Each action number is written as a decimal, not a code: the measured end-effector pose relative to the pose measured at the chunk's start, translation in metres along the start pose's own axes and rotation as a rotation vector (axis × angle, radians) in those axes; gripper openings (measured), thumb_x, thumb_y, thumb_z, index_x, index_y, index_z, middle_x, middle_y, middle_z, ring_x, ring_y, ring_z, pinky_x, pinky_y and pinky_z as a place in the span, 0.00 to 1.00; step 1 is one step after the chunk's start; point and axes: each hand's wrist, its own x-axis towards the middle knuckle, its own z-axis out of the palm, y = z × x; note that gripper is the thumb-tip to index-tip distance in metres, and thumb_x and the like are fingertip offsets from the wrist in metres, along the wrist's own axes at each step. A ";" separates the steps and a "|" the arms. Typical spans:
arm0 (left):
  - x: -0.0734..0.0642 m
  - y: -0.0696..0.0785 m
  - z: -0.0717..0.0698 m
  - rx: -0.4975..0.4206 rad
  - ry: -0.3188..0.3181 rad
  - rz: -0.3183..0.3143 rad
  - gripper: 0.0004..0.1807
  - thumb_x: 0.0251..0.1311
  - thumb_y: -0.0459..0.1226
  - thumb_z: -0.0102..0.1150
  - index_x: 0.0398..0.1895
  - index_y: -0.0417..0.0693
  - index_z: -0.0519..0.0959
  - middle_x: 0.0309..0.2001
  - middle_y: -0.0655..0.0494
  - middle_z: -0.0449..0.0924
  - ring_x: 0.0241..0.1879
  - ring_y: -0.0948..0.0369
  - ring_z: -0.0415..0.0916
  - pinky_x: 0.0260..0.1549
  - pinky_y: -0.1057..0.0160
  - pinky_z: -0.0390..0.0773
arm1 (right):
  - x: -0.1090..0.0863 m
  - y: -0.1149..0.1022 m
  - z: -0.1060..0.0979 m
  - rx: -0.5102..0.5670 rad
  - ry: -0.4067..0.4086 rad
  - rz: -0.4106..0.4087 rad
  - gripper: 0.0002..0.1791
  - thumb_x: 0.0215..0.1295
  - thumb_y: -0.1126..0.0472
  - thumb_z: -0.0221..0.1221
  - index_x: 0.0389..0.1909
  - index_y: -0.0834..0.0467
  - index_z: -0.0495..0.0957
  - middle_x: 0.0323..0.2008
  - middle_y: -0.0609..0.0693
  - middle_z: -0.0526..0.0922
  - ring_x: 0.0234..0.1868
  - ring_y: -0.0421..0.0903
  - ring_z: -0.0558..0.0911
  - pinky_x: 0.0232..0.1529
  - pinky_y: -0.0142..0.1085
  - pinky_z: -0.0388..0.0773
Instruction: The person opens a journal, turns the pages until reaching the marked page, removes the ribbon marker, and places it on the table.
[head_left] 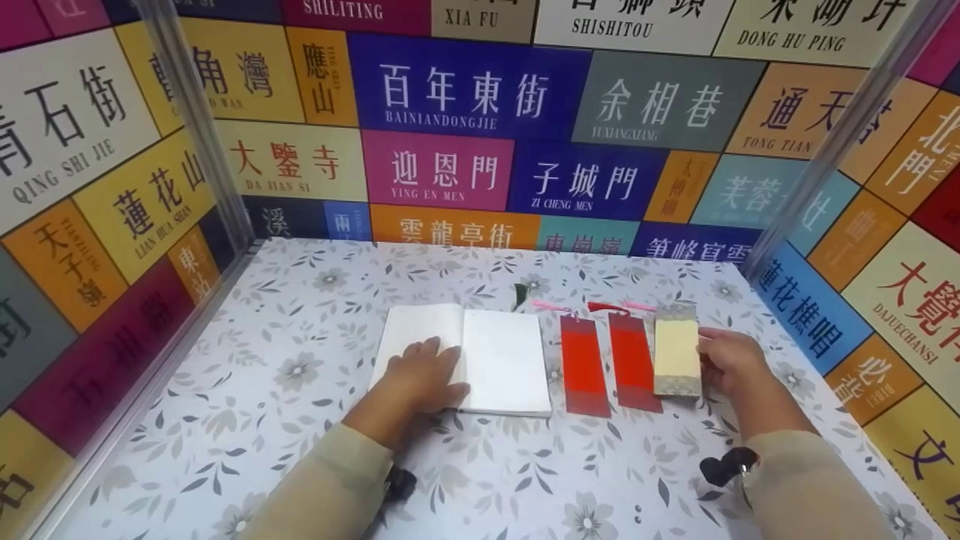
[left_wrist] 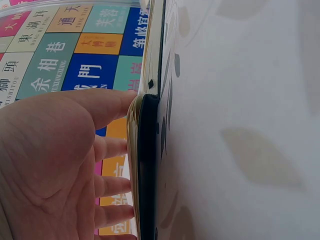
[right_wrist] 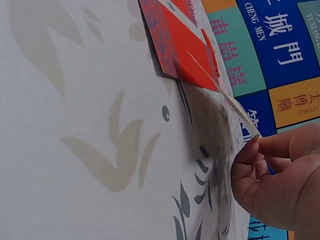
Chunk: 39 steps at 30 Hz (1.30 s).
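Observation:
An open notebook (head_left: pixel 506 360) with blank white pages lies on the table; its dark cover edge (left_wrist: pixel 148 165) shows in the left wrist view. My left hand (head_left: pixel 426 375) rests on the left page, its fingers spread and fairly straight. At the right, my right hand (head_left: pixel 731 360) pinches the edge of a cream bookmark (head_left: pixel 676 349) with grey patterned ends. In the right wrist view this bookmark (right_wrist: pixel 235 105) appears edge-on, tilted up off the table. Two red bookmarks, one nearer the notebook (head_left: pixel 583 364) and one beside the cream one (head_left: pixel 634 360), lie side by side.
Pink and red tassels (head_left: pixel 607 306) lie at the bookmarks' top ends. A flower-patterned cloth (head_left: pixel 300 330) covers the table. Walls with coloured place-name panels (head_left: pixel 465 90) and clear corner posts (head_left: pixel 210 150) enclose it at the back and sides.

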 end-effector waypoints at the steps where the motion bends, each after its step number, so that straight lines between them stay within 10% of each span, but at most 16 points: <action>1: 0.000 0.000 0.000 0.000 0.001 0.001 0.41 0.74 0.61 0.56 0.85 0.58 0.62 0.85 0.45 0.57 0.83 0.40 0.57 0.80 0.34 0.61 | 0.001 0.002 -0.003 -0.006 -0.001 -0.001 0.35 0.82 0.64 0.47 0.86 0.50 0.55 0.84 0.56 0.63 0.53 0.38 0.82 0.52 0.32 0.88; 10: -0.002 0.000 -0.001 -0.007 -0.005 -0.001 0.41 0.74 0.61 0.55 0.85 0.59 0.61 0.86 0.45 0.55 0.84 0.40 0.54 0.81 0.34 0.59 | 0.005 0.009 -0.017 -0.130 0.045 0.032 0.35 0.81 0.61 0.49 0.86 0.50 0.56 0.78 0.57 0.69 0.52 0.45 0.82 0.49 0.35 0.87; 17: -0.001 -0.001 0.001 -0.033 -0.004 -0.011 0.41 0.74 0.61 0.56 0.85 0.59 0.62 0.86 0.46 0.56 0.85 0.41 0.54 0.81 0.33 0.58 | 0.001 0.011 -0.010 -0.216 0.136 -0.049 0.38 0.74 0.63 0.53 0.85 0.52 0.60 0.42 0.51 0.78 0.28 0.45 0.78 0.30 0.37 0.80; 26: -0.001 0.001 0.000 -0.042 -0.018 -0.016 0.41 0.74 0.60 0.56 0.85 0.59 0.61 0.86 0.45 0.54 0.85 0.40 0.53 0.82 0.33 0.57 | -0.023 -0.001 0.038 -0.248 0.069 -0.181 0.33 0.79 0.57 0.55 0.83 0.49 0.63 0.74 0.58 0.71 0.60 0.54 0.78 0.55 0.40 0.83; 39: -0.001 0.001 -0.001 -0.020 -0.014 -0.019 0.41 0.74 0.60 0.56 0.85 0.59 0.61 0.86 0.44 0.55 0.84 0.40 0.55 0.81 0.33 0.59 | -0.055 -0.020 0.104 -0.352 0.009 -0.233 0.32 0.79 0.54 0.59 0.81 0.46 0.67 0.75 0.55 0.73 0.74 0.57 0.71 0.77 0.56 0.74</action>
